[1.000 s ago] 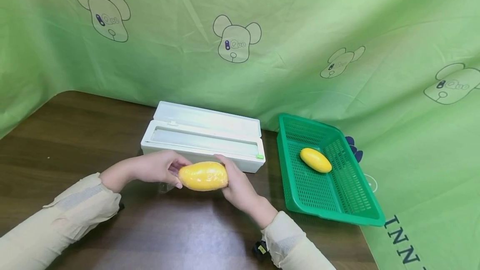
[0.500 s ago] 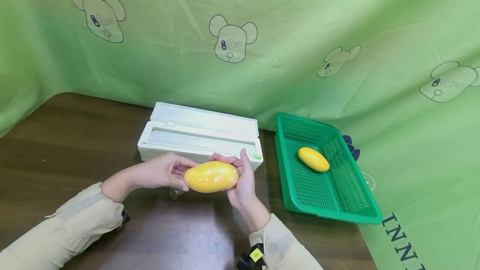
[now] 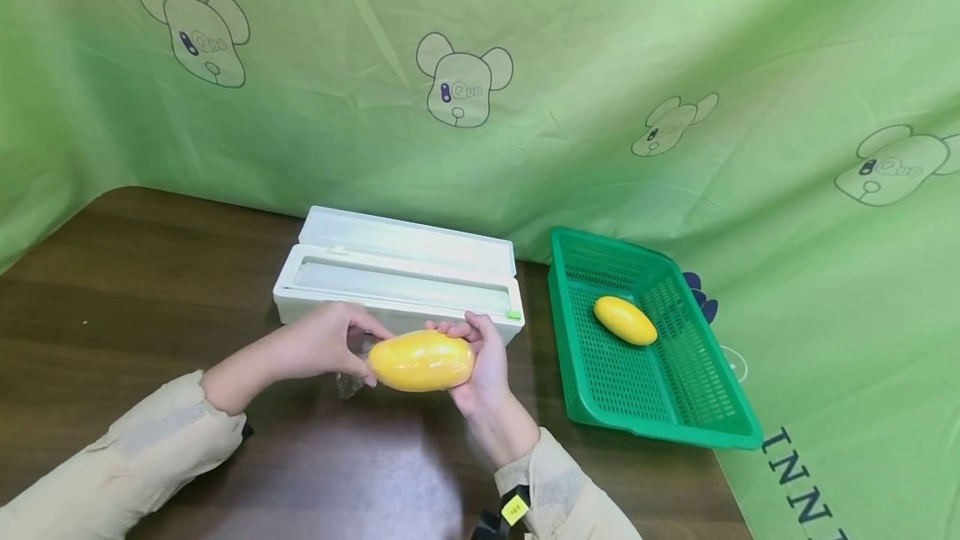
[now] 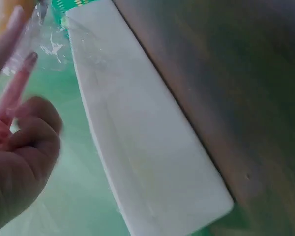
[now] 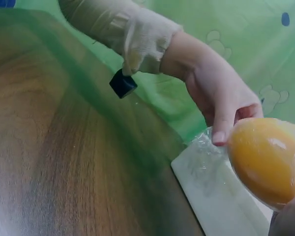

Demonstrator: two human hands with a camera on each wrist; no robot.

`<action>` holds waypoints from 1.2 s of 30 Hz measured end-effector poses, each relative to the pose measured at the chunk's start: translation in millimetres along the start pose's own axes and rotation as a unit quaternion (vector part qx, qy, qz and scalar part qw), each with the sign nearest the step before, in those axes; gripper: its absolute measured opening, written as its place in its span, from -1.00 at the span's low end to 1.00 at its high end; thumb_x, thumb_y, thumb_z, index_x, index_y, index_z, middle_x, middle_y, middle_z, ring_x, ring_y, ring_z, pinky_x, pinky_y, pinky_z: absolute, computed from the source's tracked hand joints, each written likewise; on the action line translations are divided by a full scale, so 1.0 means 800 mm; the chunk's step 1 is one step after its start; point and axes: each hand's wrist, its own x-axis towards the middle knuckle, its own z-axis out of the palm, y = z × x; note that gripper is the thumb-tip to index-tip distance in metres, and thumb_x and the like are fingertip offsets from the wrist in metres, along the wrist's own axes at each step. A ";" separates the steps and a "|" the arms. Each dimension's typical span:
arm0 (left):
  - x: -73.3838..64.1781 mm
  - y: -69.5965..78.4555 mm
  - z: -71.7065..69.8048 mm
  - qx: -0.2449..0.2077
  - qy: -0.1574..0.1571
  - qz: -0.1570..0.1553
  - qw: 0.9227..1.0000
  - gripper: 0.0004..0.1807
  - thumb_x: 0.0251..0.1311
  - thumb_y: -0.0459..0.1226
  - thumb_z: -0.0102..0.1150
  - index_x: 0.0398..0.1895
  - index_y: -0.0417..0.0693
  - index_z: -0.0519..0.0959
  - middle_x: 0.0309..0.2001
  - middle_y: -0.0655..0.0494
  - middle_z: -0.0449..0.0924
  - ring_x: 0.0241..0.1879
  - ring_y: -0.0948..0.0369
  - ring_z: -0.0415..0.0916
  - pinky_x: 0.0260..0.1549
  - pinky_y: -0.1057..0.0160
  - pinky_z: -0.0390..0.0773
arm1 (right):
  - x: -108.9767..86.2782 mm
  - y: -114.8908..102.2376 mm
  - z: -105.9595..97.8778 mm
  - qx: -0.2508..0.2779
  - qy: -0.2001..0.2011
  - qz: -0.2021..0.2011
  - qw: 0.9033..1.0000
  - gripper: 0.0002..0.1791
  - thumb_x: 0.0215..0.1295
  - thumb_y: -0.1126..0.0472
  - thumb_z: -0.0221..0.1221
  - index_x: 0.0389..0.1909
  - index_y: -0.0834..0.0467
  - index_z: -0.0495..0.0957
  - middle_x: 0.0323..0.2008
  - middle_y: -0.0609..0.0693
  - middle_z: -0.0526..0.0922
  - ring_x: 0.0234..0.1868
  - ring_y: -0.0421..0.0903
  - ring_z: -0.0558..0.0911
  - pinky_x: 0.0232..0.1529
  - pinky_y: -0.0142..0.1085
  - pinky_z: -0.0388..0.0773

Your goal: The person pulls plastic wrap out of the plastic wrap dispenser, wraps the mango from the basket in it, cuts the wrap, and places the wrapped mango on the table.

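Observation:
A yellow mango (image 3: pixel 422 361) with shiny plastic wrap around it is held above the table's middle. My right hand (image 3: pixel 486 369) grips its right end, with the fingers behind it. At the left end, my left hand (image 3: pixel 318 346) pinches the wrap between thumb and fingers. A loose tail of plastic wrap (image 3: pixel 347 385) hangs under that hand; the right wrist view shows the crumpled plastic wrap (image 5: pixel 204 150) below the left thumb. Just behind both hands stands a white plastic wrap dispenser (image 3: pixel 322 307), its lid raised, with a green slide cutter (image 3: pixel 513 314) at the right end.
On the right is a green mesh basket (image 3: pixel 564 340) with a second yellow mango (image 3: pixel 625 321) lying inside. A green curtain (image 3: pixel 315 148) with printed bear faces hangs behind the brown wooden table (image 3: pixel 187 273).
The mango has shifted slightly right and shows more of its length. My right hand has turned so its palm faces the mango's end. My left hand stays at the left end.

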 end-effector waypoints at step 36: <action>-0.011 0.031 0.034 -0.409 0.014 -0.111 0.906 -0.46 0.38 -0.27 0.06 0.27 -0.54 0.37 -0.06 0.02 0.62 -0.06 0.21 0.63 0.09 0.20 0.59 | -0.002 -0.006 0.016 0.046 0.023 -0.030 0.998 -0.55 0.48 0.20 -0.06 -0.69 0.08 0.46 -0.46 -0.07 0.55 -0.16 -0.04 0.66 0.09 -0.11 0.56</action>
